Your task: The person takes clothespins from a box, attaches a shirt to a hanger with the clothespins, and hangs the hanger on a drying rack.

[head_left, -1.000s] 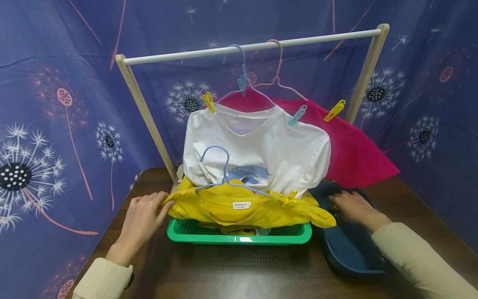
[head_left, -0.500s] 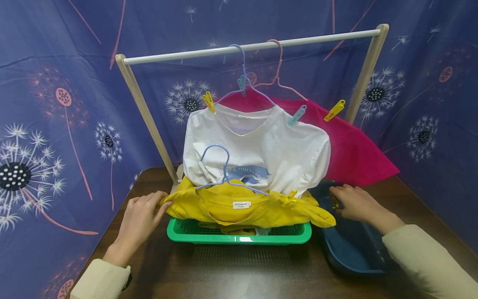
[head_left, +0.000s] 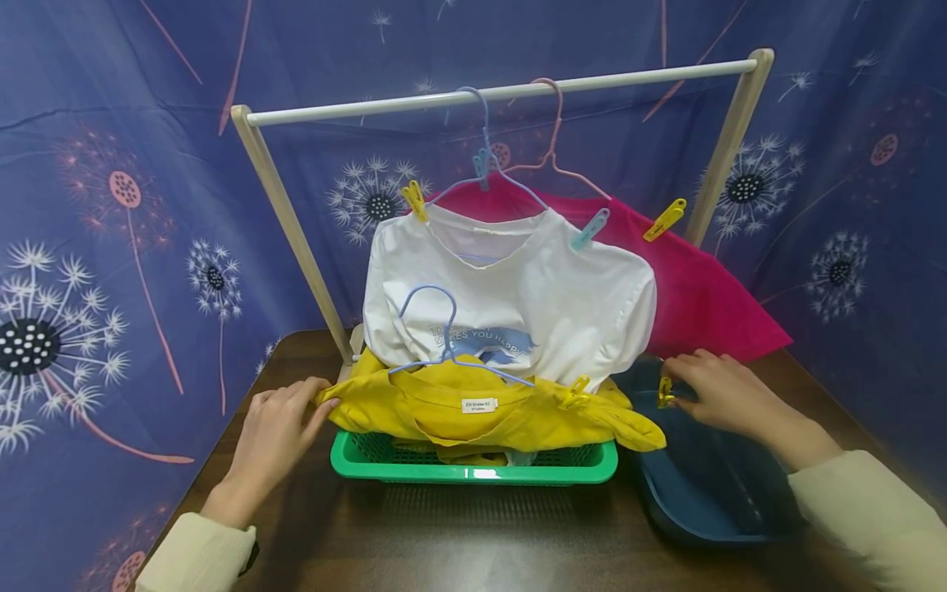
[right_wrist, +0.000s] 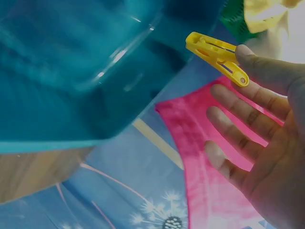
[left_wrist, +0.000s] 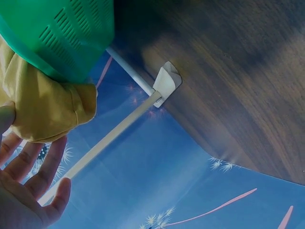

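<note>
A yellow T-shirt point(head_left: 459, 411) lies over the green basket point(head_left: 473, 473), a blue hanger point(head_left: 447, 329) inside its neck. My left hand point(head_left: 270, 440) pinches the shirt's left sleeve end between thumb and fingers; in the left wrist view the sleeve point(left_wrist: 52, 105) reaches past the basket's side. With thumb and index finger my right hand point(head_left: 740, 399) pinches a yellow clothespin point(right_wrist: 217, 55) above the dark blue bin point(head_left: 703, 485). Another yellow clothespin point(head_left: 575, 393) is clipped at the shirt's right shoulder, by the hanger's end.
Behind stands a drying rack with a white rail point(head_left: 414, 102). From it hang a white T-shirt point(head_left: 510, 288) and a magenta garment point(head_left: 695, 296), both with clothespins on them. A patterned blue cloth point(head_left: 111, 82) surrounds the wooden table point(head_left: 459, 543).
My right hand has risen out of the bin and drawn back to the right, bringing the yellow clothespin into view. The left hand keeps its hold on the sleeve, nearly still.
</note>
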Tool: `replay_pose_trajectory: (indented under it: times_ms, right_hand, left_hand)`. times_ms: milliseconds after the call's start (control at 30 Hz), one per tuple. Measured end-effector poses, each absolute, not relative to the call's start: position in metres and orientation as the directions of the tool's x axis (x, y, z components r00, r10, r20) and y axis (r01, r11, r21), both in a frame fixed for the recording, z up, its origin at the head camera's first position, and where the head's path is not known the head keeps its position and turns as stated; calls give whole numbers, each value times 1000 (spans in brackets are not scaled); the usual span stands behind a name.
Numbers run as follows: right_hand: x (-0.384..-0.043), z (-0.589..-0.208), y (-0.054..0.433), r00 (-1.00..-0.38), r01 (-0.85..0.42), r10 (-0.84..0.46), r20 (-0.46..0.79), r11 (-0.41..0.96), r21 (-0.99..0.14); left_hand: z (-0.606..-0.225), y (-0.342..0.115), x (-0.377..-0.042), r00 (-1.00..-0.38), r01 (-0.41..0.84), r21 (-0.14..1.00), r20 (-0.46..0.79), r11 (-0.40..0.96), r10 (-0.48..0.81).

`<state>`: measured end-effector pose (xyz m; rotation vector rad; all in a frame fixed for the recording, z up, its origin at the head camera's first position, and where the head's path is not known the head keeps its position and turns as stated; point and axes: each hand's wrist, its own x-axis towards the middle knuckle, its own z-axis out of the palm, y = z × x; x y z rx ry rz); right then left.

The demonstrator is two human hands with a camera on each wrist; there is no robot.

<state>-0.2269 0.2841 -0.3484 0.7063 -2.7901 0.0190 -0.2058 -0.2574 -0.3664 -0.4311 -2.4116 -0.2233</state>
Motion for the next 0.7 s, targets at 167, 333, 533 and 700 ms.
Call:
replay_pose_trajectory:
  times_ms: [167,333,533,700]
  right_hand:
    - [-221,-338,280,-808,-498,-500,311,862,93]
    - [-215,-329,274,-785,-501,-511,350,856,126]
    - [-207,-315,262,-715,-542,-551,431,826,156]
    - [-202,-304,251,-650,-576,-582,489,797,184]
  left_hand:
    - [-367,-258,-206,-717,365,45,650,930,250]
    - [-367,-259,-206,-724,361,45,643,931,250]
    - [-367,-259,-206,-725,363,50,643,931,248]
    - [-367,-259,-206,-724,365,53,644,929,248]
